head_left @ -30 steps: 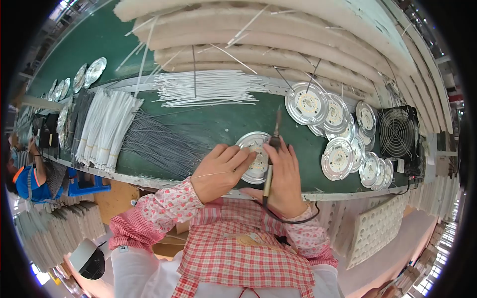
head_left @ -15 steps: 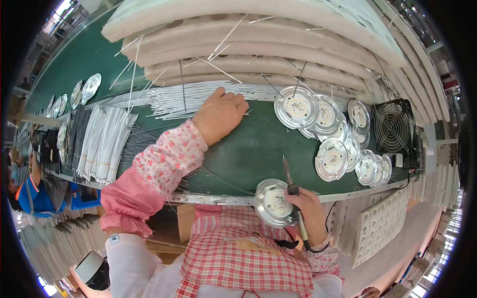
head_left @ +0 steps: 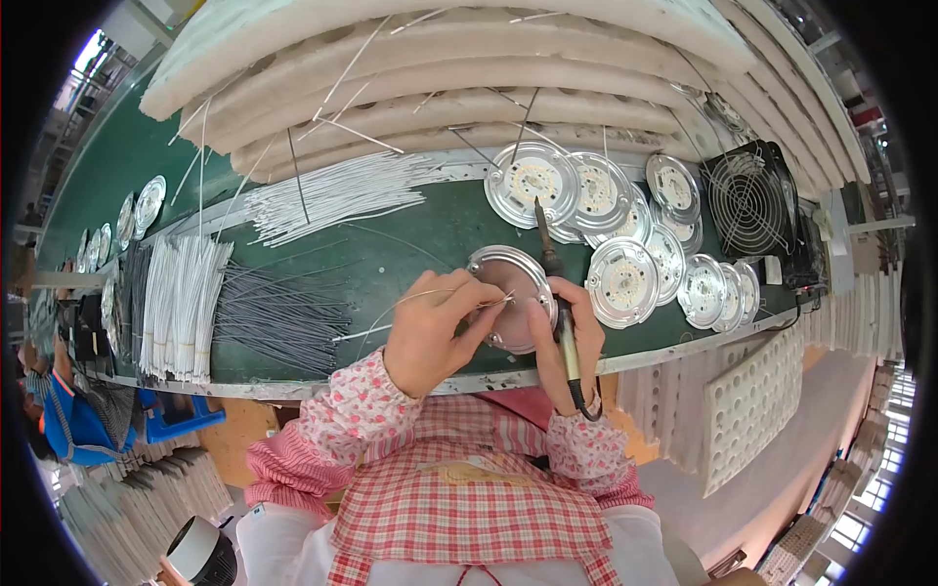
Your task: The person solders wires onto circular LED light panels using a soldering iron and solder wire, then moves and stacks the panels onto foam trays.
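Observation:
My left hand [head_left: 440, 327] pinches the end of a thin wire [head_left: 391, 301] over a round metal disc [head_left: 512, 283]. A white wire end shows beside that hand on the left. My right hand [head_left: 572, 342] is wrapped round a soldering iron [head_left: 565, 327] and also holds the right edge of the disc, thumb over its face. The iron's tip points away from me, above and right of the disc. The disc's plain side faces up, near the front of the green bench [head_left: 391, 256].
White wires [head_left: 332, 195] lie at the back, with bundled white wires [head_left: 181, 308] and dark wires [head_left: 278, 308] on the left. Several discs with chips [head_left: 623, 281] and a black fan [head_left: 750, 203] are on the right. Foam sheets [head_left: 440, 78] rise behind. A co-worker [head_left: 83, 410] is at far left.
My left hand has come back from the white wires to the disc, now pinching a wire. My right hand has raised the disc and iron from the bench's front edge, and the disc's plain side now shows.

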Motion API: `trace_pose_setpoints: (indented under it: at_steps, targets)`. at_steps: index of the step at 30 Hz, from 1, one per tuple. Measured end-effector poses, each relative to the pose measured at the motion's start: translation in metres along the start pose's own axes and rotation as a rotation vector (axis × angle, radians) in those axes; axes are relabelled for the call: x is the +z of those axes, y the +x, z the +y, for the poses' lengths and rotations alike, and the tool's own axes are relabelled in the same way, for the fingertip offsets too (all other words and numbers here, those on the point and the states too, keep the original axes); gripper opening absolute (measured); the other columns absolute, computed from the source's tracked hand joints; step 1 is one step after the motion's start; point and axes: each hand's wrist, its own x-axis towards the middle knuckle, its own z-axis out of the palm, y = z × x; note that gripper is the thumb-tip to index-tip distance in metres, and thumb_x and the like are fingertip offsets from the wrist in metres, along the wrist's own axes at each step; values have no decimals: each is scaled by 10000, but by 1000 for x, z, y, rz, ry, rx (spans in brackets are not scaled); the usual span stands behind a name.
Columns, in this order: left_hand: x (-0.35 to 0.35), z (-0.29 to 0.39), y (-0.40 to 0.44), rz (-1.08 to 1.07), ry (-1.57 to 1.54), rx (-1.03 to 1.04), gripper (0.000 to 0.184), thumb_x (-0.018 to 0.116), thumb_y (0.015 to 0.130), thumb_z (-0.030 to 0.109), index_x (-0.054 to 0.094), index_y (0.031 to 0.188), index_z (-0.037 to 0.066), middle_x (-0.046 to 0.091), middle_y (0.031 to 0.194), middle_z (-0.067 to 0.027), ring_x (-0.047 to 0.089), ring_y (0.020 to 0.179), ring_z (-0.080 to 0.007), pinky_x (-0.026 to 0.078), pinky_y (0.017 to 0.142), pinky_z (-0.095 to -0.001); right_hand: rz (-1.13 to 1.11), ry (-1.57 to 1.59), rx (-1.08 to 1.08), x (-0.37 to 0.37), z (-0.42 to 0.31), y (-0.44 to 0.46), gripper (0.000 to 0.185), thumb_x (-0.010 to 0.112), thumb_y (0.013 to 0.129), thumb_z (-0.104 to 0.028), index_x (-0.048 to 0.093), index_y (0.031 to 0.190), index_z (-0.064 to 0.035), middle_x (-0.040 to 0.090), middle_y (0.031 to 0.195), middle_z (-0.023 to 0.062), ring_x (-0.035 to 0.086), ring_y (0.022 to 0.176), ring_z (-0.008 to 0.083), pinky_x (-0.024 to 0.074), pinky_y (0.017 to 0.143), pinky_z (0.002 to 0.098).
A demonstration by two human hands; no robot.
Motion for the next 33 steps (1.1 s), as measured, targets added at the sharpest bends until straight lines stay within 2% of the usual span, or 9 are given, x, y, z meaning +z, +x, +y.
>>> trace_pose_setpoints:
  at_steps: [5,14,23,26,27,30,31,33]
  targets:
    - [2,-3,-5,20,16,3,143,773,765,31,708,883,80,680,782,-35,625,661,-194,396,652,-313,-19,7,50,0,-1,1,273,712,925,-130,619,1153,-10,682,907,88,608,762,103,497,678,251]
    - [3,4,-9,80,207,196,186,784,742,49,698,900,98,669,784,-21,607,688,-206,384,648,-339,8,-77,-49,3,-9,-4,255,716,914,-104,628,1137,-16,653,885,70,566,703,100,477,640,256]
    - [2,4,-16,111,52,75,185,755,756,33,690,919,91,662,765,-25,594,668,-205,373,643,-348,12,-65,-118,4,-20,-11,253,707,909,-55,622,1141,-3,634,871,81,590,692,120,478,623,251]
    - [4,9,-17,153,104,135,188,748,749,31,687,917,87,643,757,-31,583,654,-211,370,640,-350,17,-117,-155,5,-22,-15,248,699,912,-44,617,1141,5,634,885,93,604,698,120,482,608,256]
    - [4,10,-18,159,149,170,195,747,742,30,687,918,87,636,758,-32,578,650,-213,370,639,-351,15,-138,-133,5,-28,-16,271,712,894,-41,617,1146,-8,622,877,102,614,677,155,491,591,278]
    - [6,13,-18,175,212,230,214,737,734,32,676,933,79,605,757,-39,570,652,-225,377,649,-356,33,-278,-317,9,-38,-15,300,724,871,-41,623,1153,-30,604,848,111,624,668,207,505,585,307]
    - [7,12,-18,173,189,217,218,727,741,37,666,947,72,588,756,-42,571,662,-235,385,659,-358,46,-290,-331,11,-36,-15,299,723,886,-86,625,1164,-41,596,836,77,590,635,156,469,604,249]
    - [4,10,-19,109,72,140,225,713,756,36,662,975,54,584,763,-51,573,667,-237,399,661,-350,-35,-258,-303,11,-41,-16,333,760,860,-106,628,1158,-41,586,842,74,590,632,157,471,593,256]
